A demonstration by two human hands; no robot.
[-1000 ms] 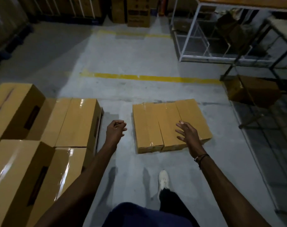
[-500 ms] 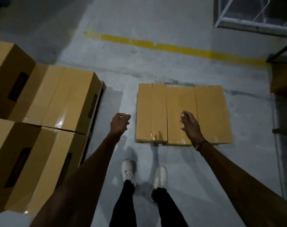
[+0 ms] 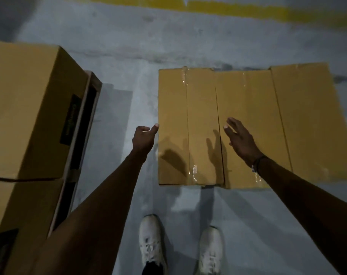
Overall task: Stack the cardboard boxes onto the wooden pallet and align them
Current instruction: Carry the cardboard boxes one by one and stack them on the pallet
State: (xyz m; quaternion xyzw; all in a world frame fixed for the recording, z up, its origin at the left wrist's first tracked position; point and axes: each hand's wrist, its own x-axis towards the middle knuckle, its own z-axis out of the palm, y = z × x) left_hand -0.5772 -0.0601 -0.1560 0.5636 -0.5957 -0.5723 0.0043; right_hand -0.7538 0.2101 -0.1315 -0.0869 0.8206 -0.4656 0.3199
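Box point(image 3: 190, 126) nearest the feet lies on the concrete floor point(image 3: 129, 36), leftmost of what look like three boxes packed edge to edge; second box point(image 3: 248, 120) touches it, third point(image 3: 303, 120) sits far right. Left hand point(image 3: 143, 140) hangs just off the box's left edge, fingers loosely curled, thumb out, holding nothing. Right hand point(image 3: 240, 138) hovers above the seam area, fingers spread, no clear contact.

Risks, as I judge them:
- No gap between the boxes, so right fingers may not get under the edge; the grab could drag the neighbour.
- Glossy tape, grip could slip.
- Stacked boxes point(image 3: 30, 108) on the pallet point(image 3: 92, 84) sit close left; a swing could clip them and spoil alignment.
- Shoes point(image 3: 151, 241) are near the front edge: a drop lands on toes.
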